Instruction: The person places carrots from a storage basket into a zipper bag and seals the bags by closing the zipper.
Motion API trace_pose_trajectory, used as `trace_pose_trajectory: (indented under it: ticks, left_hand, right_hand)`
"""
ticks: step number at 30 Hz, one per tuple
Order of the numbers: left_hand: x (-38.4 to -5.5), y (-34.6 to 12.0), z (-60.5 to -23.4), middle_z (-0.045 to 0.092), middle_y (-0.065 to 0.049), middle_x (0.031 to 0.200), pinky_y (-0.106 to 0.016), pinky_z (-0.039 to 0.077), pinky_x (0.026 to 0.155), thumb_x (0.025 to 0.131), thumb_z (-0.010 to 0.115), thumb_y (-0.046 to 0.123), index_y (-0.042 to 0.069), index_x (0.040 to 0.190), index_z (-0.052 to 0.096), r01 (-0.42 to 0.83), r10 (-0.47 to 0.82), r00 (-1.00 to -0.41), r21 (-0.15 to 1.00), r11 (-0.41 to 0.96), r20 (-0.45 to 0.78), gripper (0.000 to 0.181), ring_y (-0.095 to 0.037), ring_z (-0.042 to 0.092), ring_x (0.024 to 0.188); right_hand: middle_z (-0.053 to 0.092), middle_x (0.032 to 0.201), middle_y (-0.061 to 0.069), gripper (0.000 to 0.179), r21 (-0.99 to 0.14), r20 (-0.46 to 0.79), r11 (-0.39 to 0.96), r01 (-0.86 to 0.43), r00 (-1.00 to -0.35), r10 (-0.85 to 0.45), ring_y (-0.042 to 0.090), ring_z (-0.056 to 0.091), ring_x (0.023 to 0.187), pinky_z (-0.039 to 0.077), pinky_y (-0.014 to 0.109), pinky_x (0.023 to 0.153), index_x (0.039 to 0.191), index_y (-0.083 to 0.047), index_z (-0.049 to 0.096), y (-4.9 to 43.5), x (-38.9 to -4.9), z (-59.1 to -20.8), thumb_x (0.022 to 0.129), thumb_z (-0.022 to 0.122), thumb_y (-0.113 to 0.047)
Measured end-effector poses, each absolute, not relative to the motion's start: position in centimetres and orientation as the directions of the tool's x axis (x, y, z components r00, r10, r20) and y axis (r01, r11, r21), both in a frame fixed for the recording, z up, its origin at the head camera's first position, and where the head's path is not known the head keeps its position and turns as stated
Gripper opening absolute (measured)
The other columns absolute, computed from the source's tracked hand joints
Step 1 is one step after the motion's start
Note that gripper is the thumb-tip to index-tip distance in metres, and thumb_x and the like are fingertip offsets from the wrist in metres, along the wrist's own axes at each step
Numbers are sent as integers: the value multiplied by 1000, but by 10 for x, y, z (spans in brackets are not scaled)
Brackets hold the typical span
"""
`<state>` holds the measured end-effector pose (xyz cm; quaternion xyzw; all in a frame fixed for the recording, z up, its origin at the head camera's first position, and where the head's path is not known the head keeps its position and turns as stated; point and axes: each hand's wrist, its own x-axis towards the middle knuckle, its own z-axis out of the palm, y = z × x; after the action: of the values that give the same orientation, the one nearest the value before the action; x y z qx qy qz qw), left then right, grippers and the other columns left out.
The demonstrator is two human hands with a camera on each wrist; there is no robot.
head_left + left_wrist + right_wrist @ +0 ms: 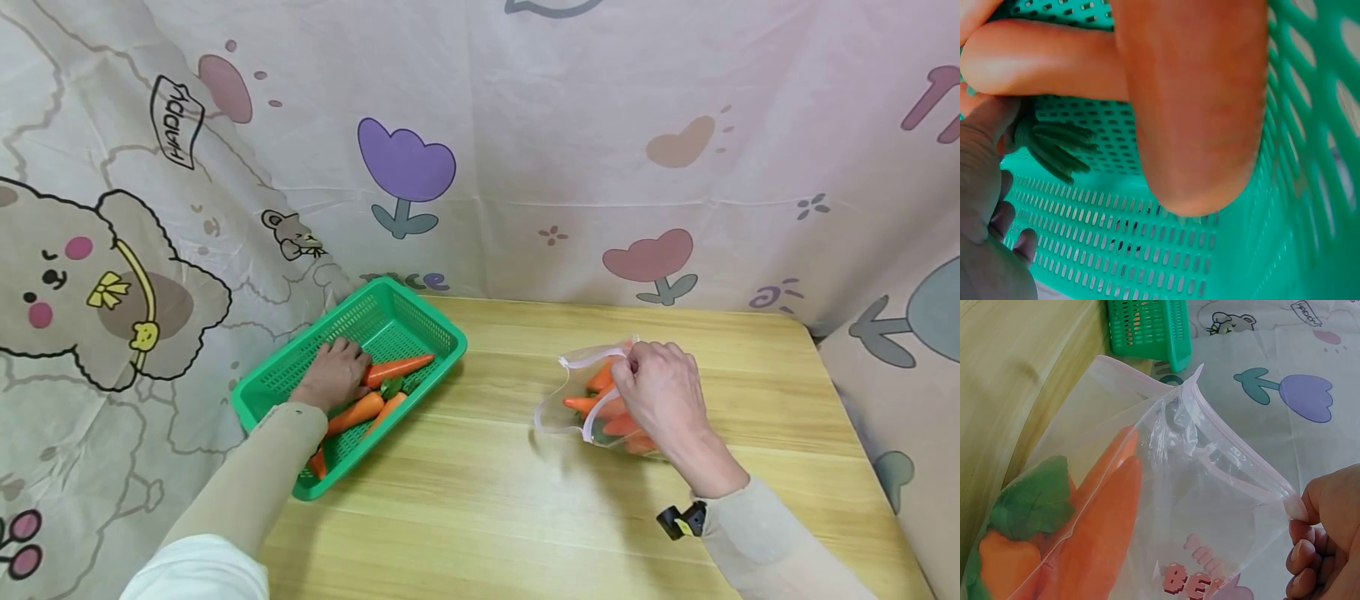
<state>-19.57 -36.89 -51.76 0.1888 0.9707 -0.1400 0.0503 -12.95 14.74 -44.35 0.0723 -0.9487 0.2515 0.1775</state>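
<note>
My left hand (333,375) reaches into a green plastic basket (442,327), fingers curled at the carrots. In the left wrist view its thumb (994,115) presses at the orange end of a carrot beside a green stem (1057,147); the palm hides much of that carrot. Other carrots (358,413) lie around the hand, and one thick carrot (1197,112) fills the near part of that view. My right hand (667,396) pinches the rim of a clear zip bag (1235,462), its mouth parted. Inside the bag are several carrots (1100,531) with green leaves (1035,500).
Basket and bag both rest on a light wood-grain table (480,475), basket to the left, bag to the right. A printed cloth (510,125) hangs behind and at both sides, close against the basket's left edge. A small black device (682,521) sits at my right wrist.
</note>
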Motion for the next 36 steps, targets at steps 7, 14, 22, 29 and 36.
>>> trace_pose_trajectory:
  ticks: [7, 14, 22, 29, 36]
  left_hand:
    - [-197, -374, -520, 60, -20, 117, -66, 40, 103, 88, 83, 42, 4, 107, 63, 338, 322, -941, -207, 918, -108, 47, -44, 49, 117]
    - [-199, -376, -511, 56, -18, 112, -61, 39, 99, 85, 80, 43, 8, 100, 54, 353, 346, -936, -148, 924, -69, 46, -42, 48, 112]
    - [-194, -382, -496, 55, -18, 113, -58, 38, 93, 84, 76, 40, 7, 102, 53, 325, 327, -945, -105, 940, -5, 44, -39, 46, 104]
    - [-188, -380, -473, 54, -18, 108, -58, 36, 92, 88, 75, 44, 4, 107, 52, 263, 265, -964, -103, 959, 9, 49, -39, 43, 101]
    - [-185, -375, -455, 49, -14, 99, -51, 33, 82, 88, 75, 44, 4, 107, 53, 259, 263, -964, -95, 961, 38, 49, -37, 41, 96]
  right_hand:
    - [55, 61, 2, 24, -452, 378, 862, -231, -924, -49, 30, 51, 66, 42, 49, 70, 66, -12, 56, 148, -128, -443, 90, 57, -9]
    - [53, 60, 2, 26, -448, 375, 863, -233, -925, -55, 30, 51, 66, 41, 47, 70, 65, -12, 54, 150, -128, -443, 91, 57, -10]
    - [55, 61, 2, 24, -445, 387, 859, -252, -920, -69, 31, 52, 68, 41, 48, 72, 66, -12, 55, 149, -130, -444, 90, 56, -10]
    - [58, 64, 3, 21, -454, 392, 852, -260, -917, -71, 31, 54, 70, 40, 46, 70, 69, -11, 59, 147, -131, -444, 90, 57, -10]
    - [63, 68, 6, 24, -456, 394, 853, -253, -917, -62, 32, 54, 70, 40, 45, 70, 66, -12, 56, 148, -131, -442, 90, 55, -9]
